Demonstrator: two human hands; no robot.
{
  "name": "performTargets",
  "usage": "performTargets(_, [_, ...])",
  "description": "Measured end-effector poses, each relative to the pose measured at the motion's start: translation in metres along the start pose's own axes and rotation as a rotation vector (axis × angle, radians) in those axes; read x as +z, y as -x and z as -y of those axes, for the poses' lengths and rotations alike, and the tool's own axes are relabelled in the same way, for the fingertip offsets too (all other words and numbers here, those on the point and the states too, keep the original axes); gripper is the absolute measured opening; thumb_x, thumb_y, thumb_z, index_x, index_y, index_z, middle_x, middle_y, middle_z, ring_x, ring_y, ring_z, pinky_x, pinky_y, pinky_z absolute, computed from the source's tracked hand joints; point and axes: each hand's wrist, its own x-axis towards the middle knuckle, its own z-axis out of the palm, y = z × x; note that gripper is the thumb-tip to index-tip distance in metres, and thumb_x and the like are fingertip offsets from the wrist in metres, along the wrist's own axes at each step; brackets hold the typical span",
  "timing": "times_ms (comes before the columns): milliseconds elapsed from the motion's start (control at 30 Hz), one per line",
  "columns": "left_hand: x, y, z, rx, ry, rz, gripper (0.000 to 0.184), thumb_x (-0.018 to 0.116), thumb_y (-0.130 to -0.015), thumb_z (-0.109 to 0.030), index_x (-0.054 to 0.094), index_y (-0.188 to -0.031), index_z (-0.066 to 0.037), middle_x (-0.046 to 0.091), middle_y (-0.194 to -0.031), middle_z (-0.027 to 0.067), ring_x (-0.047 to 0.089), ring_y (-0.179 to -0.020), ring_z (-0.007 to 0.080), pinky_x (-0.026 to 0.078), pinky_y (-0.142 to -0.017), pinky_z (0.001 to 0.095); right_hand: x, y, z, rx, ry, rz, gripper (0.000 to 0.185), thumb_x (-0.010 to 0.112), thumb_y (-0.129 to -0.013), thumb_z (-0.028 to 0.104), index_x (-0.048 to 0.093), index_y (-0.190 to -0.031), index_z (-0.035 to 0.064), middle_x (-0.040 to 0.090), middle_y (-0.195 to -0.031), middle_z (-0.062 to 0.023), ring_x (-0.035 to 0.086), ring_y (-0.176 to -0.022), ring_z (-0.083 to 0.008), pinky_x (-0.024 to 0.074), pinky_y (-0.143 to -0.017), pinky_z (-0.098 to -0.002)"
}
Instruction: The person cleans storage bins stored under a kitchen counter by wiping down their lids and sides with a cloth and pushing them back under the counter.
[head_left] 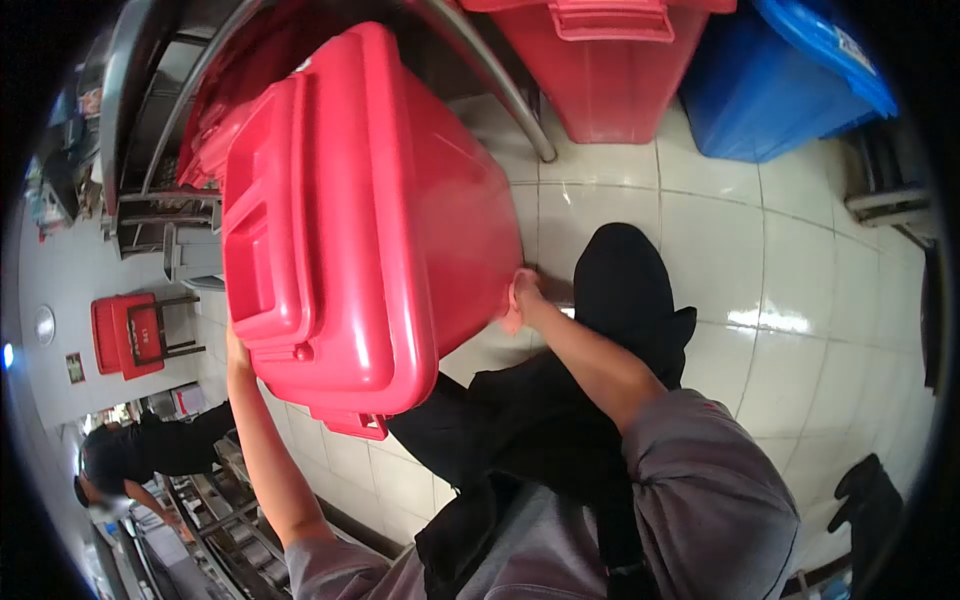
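A large red lidded bin (450,210) is tilted on its side in front of my body, its lid facing left. My left hand (238,352) is at the lid's lower left edge, with its fingers hidden behind the bin. Near the bin's base on the right, my right hand (522,298) holds a pinkish cloth (513,318) against the red wall. The fingers of this hand are closed.
Another red bin (610,90) and a blue bin (765,100) stand on the tiled floor at the top. A metal table leg (500,85) rises beside the held bin. A co-worker (150,450) in dark clothes is at the lower left near metal racks (225,520).
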Motion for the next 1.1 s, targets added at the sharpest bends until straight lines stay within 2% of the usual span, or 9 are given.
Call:
performTargets(200, [0.006,0.006,-0.002,-0.104,0.023,0.081,0.047,0.045,-0.102,-0.034,0.056,-0.131,0.000,0.065,-0.120,0.0127,0.066,-0.104,0.0235,0.055,-0.088,0.0386,-0.002,0.009,-0.005,0.118,-0.384,0.322,0.037,0.030,-0.095,0.031,0.057,-0.073,0.0176,0.058,-0.059,-0.0071,0.052,-0.047,-0.0224,0.0371,-0.041,-0.0390])
performTargets(333, [0.063,0.085,-0.014,-0.081,0.249,-0.031,0.044,0.045,-0.102,-0.031,0.057,-0.128,0.002,0.066,-0.118,0.0163,0.069,-0.099,0.0267,0.059,-0.083,0.0406,-0.039,-0.001,-0.002,0.104,-0.542,0.373,0.036,0.036,-0.091,0.038,0.063,-0.096,0.0146,0.067,-0.086,-0.0034,0.062,-0.075,-0.0252,0.0526,-0.068,-0.0422])
performTargets(533, [0.098,0.167,0.022,-0.093,0.640,-0.114,0.056,0.047,-0.102,-0.044,0.048,-0.140,-0.002,0.059,-0.133,0.0176,0.062,-0.115,0.0305,0.056,-0.094,0.0448,-0.047,0.118,0.090,0.005,-0.503,0.100,0.029,0.046,-0.097,0.039,0.066,-0.100,0.0191,0.066,-0.097,0.0016,0.061,-0.084,-0.0168,0.0513,-0.071,-0.0330])
performTargets(633, [0.112,0.187,0.028,-0.085,0.732,-0.084,0.059,0.047,-0.102,-0.046,0.044,-0.144,-0.005,0.055,-0.139,0.0160,0.059,-0.121,0.0312,0.054,-0.099,0.0462,-0.045,0.043,0.078,0.029,-0.584,0.274,0.027,0.051,-0.097,0.041,0.066,-0.099,0.0194,0.064,-0.103,0.0027,0.061,-0.087,-0.0147,0.0509,-0.072,-0.0316])
performTargets(733, [0.126,0.190,0.026,-0.049,0.756,-0.109,0.059,0.046,-0.102,-0.048,0.043,-0.145,-0.006,0.053,-0.142,0.0145,0.057,-0.124,0.0312,0.052,-0.101,0.0468,-0.030,0.013,0.087,-0.018,-0.561,0.045,0.032,0.053,-0.097,0.045,0.066,-0.100,0.0162,0.063,-0.099,0.0012,0.059,-0.083,-0.0131,0.0499,-0.067,-0.0319])
performTargets(900, [0.161,0.184,0.009,0.001,0.787,-0.132,0.060,0.045,-0.102,-0.049,0.043,-0.145,-0.008,0.052,-0.143,0.0124,0.055,-0.126,0.0303,0.049,-0.105,0.0486,0.013,0.019,0.090,-0.559,-0.758,0.164,0.030,0.050,-0.102,0.035,0.060,-0.120,0.0128,0.062,-0.100,-0.0041,0.060,-0.083,-0.0167,0.0510,-0.071,-0.0353])
performTargets(1000, [0.194,0.182,-0.008,0.075,0.754,-0.205,0.058,0.044,-0.103,-0.048,0.041,-0.146,-0.008,0.049,-0.146,0.0101,0.051,-0.131,0.0278,0.044,-0.110,0.0469,0.038,0.203,0.133,-0.964,-0.207,-0.073,0.034,0.053,-0.100,0.023,0.055,-0.133,0.0169,0.054,-0.116,-0.0087,0.053,-0.101,-0.0200,0.0418,-0.087,-0.0357])
performTargets(1033, [0.204,0.182,-0.012,0.104,0.731,-0.227,0.058,0.043,-0.104,-0.048,0.041,-0.146,-0.008,0.049,-0.147,0.0097,0.050,-0.132,0.0272,0.043,-0.111,0.0464,0.046,0.244,0.143,-1.180,0.067,-0.238,0.051,0.057,-0.095,0.021,0.049,-0.145,0.0203,0.054,-0.130,-0.0157,0.052,-0.120,-0.0271,0.0368,-0.107,-0.0391])
performTargets(1100, [0.215,0.179,-0.017,0.130,0.738,-0.205,0.056,0.044,-0.105,-0.044,0.040,-0.147,-0.007,0.047,-0.148,0.0101,0.047,-0.135,0.0255,0.040,-0.114,0.0456,0.044,0.306,0.163,-1.395,0.017,-0.189,0.041,0.060,-0.091,0.019,0.062,-0.132,0.0162,0.054,-0.130,-0.0162,0.046,-0.127,-0.0333,0.0162,-0.117,-0.0497])
